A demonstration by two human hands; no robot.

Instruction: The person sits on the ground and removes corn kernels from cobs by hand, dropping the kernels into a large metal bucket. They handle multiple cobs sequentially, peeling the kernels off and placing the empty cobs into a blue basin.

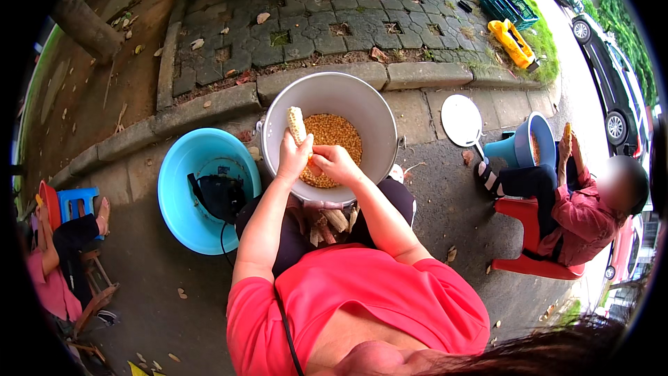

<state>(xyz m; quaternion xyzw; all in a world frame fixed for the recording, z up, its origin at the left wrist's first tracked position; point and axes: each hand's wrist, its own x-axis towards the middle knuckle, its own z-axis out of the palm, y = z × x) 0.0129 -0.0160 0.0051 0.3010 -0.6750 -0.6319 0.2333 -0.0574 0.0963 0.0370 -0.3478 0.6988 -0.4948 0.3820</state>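
A large metal pot [373, 109] stands before me, its bottom covered with loose orange corn kernels [334, 138]. Over it, my left hand [294, 156] grips a corn cob [296, 122] whose upper part is pale and stripped. My right hand [334, 163] touches the lower end of that cob, where a bit of orange shows between the hands; its fingertips are partly hidden. Below the pot's near rim, between my legs, lie several bare cobs [334, 219].
A turquoise basin [172, 209] holding a black bag [222, 196] is at my left. Seated co-workers hold corn on both sides; the right one has a blue tub [545, 136]. A stone curb [428, 75] runs behind the pot. A round white lid [461, 117] lies right.
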